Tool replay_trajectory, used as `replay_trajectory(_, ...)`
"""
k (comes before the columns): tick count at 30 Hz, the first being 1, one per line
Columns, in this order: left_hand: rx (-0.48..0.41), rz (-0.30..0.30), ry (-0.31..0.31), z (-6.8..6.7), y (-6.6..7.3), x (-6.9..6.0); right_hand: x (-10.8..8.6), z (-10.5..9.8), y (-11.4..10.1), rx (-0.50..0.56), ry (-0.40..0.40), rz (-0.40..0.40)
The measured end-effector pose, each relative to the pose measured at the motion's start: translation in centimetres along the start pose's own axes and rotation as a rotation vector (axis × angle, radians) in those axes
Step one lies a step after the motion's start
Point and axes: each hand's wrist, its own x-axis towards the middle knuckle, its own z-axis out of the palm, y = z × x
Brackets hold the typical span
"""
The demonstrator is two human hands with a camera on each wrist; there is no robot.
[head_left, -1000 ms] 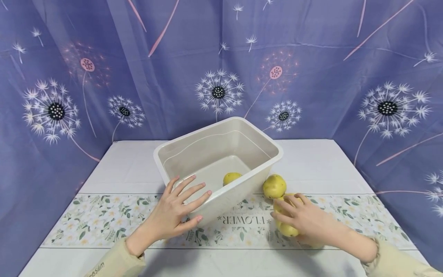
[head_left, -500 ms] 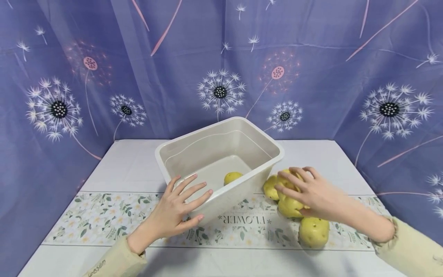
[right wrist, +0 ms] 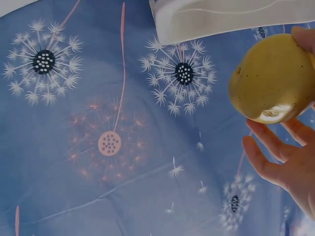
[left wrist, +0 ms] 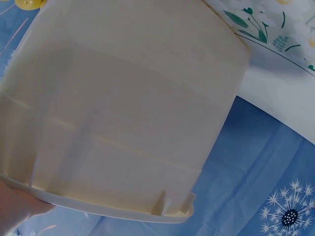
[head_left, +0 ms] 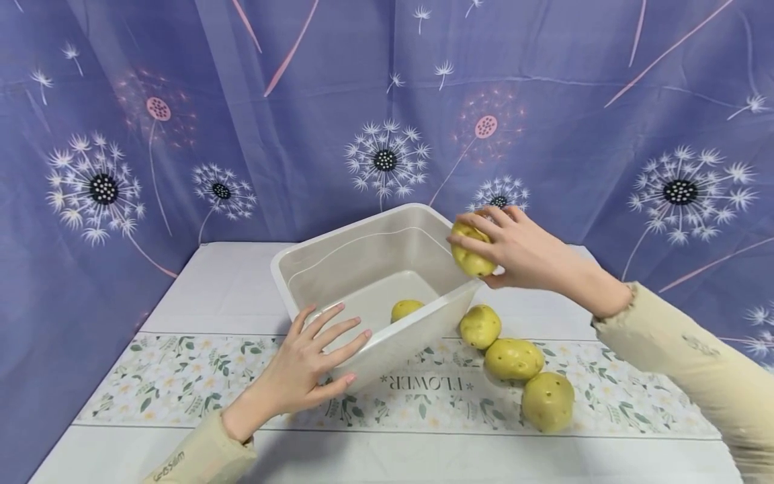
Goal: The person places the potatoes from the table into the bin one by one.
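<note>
My right hand (head_left: 526,252) holds a yellow potato (head_left: 470,250) up over the right rim of a pale plastic basin (head_left: 387,353). The right wrist view has the same potato (right wrist: 273,78) between thumb and fingers (right wrist: 268,164). My left hand (head_left: 305,370) lies at the basin's near left rim, fingers spread and straight; part of that hand (left wrist: 22,209) shows at the rim in the left wrist view. Inside the basin is one potato (head_left: 406,310), partly hidden by the near wall. Right of the basin lie a round potato (head_left: 480,327), an oval one (head_left: 514,359) and a larger one (head_left: 547,402).
The basin stands at a slant on a white table (head_left: 181,289) with a flowered strip (head_left: 163,380) across it. A purple dandelion-print curtain (head_left: 290,154) encloses the back and sides.
My right hand has picked up a potato from the group at the right and raised it up and away to the basin's right rim. My left hand stays at the near left rim.
</note>
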Motion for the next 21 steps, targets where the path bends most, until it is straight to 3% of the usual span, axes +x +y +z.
replay_trajectory(10,-0.009,-0.002,-0.002,0.0,0.0,-0.1,5.5,2.4,2.0,0.031,-0.121,0.022)
replay_trajectory(21,-0.015,0.003,0.011,0.2,-0.1,-0.2,8.0,6.2,3.1,0.055,-0.157,0.03)
